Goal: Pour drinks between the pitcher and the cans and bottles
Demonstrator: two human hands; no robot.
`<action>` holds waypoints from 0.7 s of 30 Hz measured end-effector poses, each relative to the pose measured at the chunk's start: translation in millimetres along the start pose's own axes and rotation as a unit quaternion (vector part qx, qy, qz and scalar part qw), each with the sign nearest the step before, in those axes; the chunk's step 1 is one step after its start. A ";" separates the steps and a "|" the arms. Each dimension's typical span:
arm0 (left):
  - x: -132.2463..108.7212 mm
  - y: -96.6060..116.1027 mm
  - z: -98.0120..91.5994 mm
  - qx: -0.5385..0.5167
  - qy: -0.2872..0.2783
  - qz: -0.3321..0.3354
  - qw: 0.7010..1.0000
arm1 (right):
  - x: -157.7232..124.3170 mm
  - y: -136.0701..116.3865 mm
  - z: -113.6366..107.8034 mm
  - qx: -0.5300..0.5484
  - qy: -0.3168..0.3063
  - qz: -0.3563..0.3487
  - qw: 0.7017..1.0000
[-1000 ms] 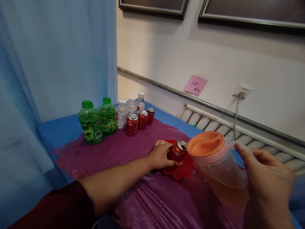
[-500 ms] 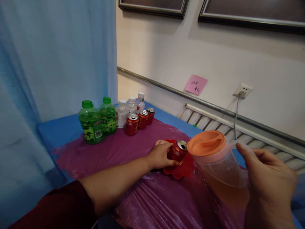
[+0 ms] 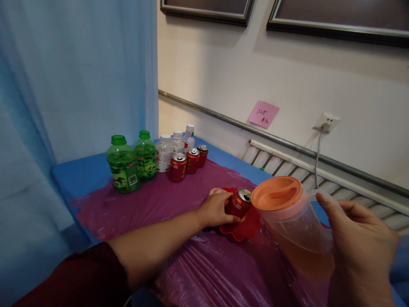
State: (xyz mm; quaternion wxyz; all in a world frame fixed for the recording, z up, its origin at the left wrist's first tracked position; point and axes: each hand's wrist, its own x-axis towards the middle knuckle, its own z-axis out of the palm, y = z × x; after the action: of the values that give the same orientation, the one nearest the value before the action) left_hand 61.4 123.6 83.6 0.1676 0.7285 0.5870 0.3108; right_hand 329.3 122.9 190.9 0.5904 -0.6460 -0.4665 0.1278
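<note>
My left hand (image 3: 218, 209) is wrapped round a red drink can (image 3: 237, 204) whose top opening is dark. The can leans a little to the right over a red scalloped mat (image 3: 238, 232). In my right hand (image 3: 361, 238) is the handle of a clear plastic pitcher (image 3: 297, 238) with an orange lid (image 3: 277, 194). Brownish liquid fills its lower part. The pitcher tilts left, and its lid edge is close beside the can's top; whether they touch I cannot tell. No stream of liquid can be made out between them.
Behind the can stand several red cans (image 3: 178, 167), clear bottles with white caps (image 3: 164, 154) and two green bottles (image 3: 124, 166). Purple plastic sheeting (image 3: 153, 204) covers part of the blue table (image 3: 76, 168). A radiator (image 3: 287, 164), wall socket (image 3: 326, 123) and cord are at the right.
Almost nothing differs. The whole view has shifted very slightly, while both hands keep the same hold on the can and the pitcher.
</note>
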 end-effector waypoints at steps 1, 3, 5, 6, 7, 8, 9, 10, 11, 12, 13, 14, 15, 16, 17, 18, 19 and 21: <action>-0.1 0.1 0.1 0.000 0.001 0.001 1.000 | 0.3 0.3 -0.2 -0.006 -0.001 -0.001 1.000; -0.1 0.2 0.4 0.001 0.003 0.004 1.000 | 0.7 0.1 -0.7 -0.013 0.003 -0.004 1.000; -0.1 0.1 0.4 0.002 0.004 0.006 1.000 | 0.4 -1.4 -1.2 -0.019 0.005 -0.006 1.000; -0.1 0.0 0.4 0.001 0.004 0.007 1.000 | -0.1 -2.4 -1.3 -0.018 0.004 -0.006 1.000; 0.0 -0.2 0.4 0.000 0.004 0.008 1.000 | -0.6 -3.3 -1.3 -0.018 0.004 -0.008 1.000; 0.0 -0.3 0.3 -0.001 0.004 0.008 1.000 | -1.0 -3.8 -1.3 -0.016 0.002 -0.011 1.000; 0.1 -0.4 0.3 -0.001 0.004 0.009 1.000 | -1.4 -4.1 -1.2 -0.012 0.002 -0.013 1.000; 0.1 -0.5 0.2 -0.001 0.003 0.009 1.000 | -1.7 -3.9 -1.1 -0.008 0.005 -0.015 1.000; 0.1 -0.5 0.1 -0.001 0.004 0.008 1.000 | -1.8 -3.5 -0.9 -0.007 0.006 -0.019 1.000; 0.1 -0.5 0.0 -0.001 0.004 0.007 1.000 | -1.8 -2.9 -0.8 -0.007 0.008 -0.021 1.000; 0.0 -0.4 -0.2 -0.001 0.004 0.006 1.000 | -1.8 -2.4 -0.6 -0.006 0.009 -0.022 1.000; 0.1 -0.4 -0.3 0.000 0.003 0.004 1.000 | -1.8 -2.1 -0.5 -0.003 0.007 -0.022 1.000; 0.1 -0.3 -0.5 0.000 0.003 0.004 1.000 | -1.8 -2.0 -0.4 -0.001 0.007 -0.021 1.000; 0.2 -0.2 -0.6 0.000 0.002 0.004 1.000 | -1.9 -2.2 -0.2 -0.001 0.005 -0.019 1.000; 0.3 -0.1 -0.6 0.000 0.002 0.004 1.000 | -2.1 -2.6 0.0 -0.003 0.006 -0.016 1.000; 0.4 -0.1 -0.7 0.000 0.002 0.005 1.000 | -2.2 -3.0 0.3 -0.003 0.008 -0.014 1.000; 0.5 -0.1 -0.6 0.000 0.003 0.005 1.000 | -2.3 -3.3 0.7 -0.004 0.008 -0.013 1.000; 0.5 -0.3 -0.4 0.001 0.006 0.005 1.000 | -2.3 -2.8 1.2 -0.005 0.012 -0.015 1.000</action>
State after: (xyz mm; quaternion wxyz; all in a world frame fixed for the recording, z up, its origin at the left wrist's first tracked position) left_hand 61.0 124.1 83.9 0.1618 0.7299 0.5848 0.3148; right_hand 326.0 121.6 192.1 0.5949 -0.6430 -0.4699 0.1090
